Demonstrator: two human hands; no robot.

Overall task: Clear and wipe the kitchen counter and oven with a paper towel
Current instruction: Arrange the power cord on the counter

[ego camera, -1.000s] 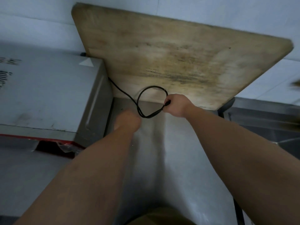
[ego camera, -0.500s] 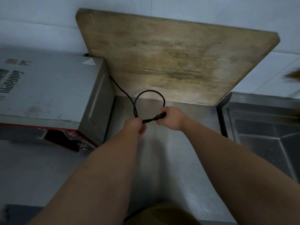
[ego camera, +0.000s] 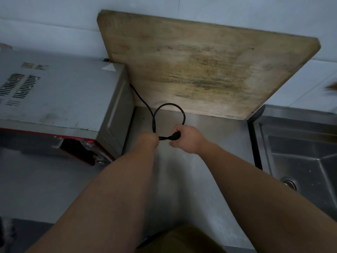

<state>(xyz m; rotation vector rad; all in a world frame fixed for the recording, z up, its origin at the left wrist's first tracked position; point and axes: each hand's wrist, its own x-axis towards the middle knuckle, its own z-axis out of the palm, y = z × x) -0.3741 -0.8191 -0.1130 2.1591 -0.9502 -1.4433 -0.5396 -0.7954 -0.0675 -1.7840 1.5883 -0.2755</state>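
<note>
head view, looking down at a steel counter point(ego camera: 191, 179). oven point(ego camera: 60, 99) sits on the counter at left, silver top with vent slots, red trim along its front edge; long axis runs left-right, its right side wall faces the open strip of counter. a black cord point(ego camera: 169, 106) leaves from behind the oven's rear right corner, runs down and right along the base of the cutting board point(ego camera: 200, 64), then curls into one loop above the counter.

left hand point(ego camera: 147, 140) — fingers curled, gripping the cord where the loop crosses itself. right hand point(ego camera: 187, 139) — gripping the plug end of the cord point(ego camera: 173, 137), plug pointing left toward the left hand. the two hands are just beside each other, a short straight run of cord between them; the loop stands up and away from them toward the board.

cutting board: wooden, stained dark in the middle, leaning upright against the white tiled wall point(ego camera: 54, 19), bottom edge on the counter, long axis left-right. its left edge sits behind the oven's rear corner.

sink point(ego camera: 300, 152) recessed at right, drain visible, its rim bounding the counter on that side. open counter is the strip between the oven's side and the sink rim, widening toward the near edge. no paper towel can be made out in this view.
</note>
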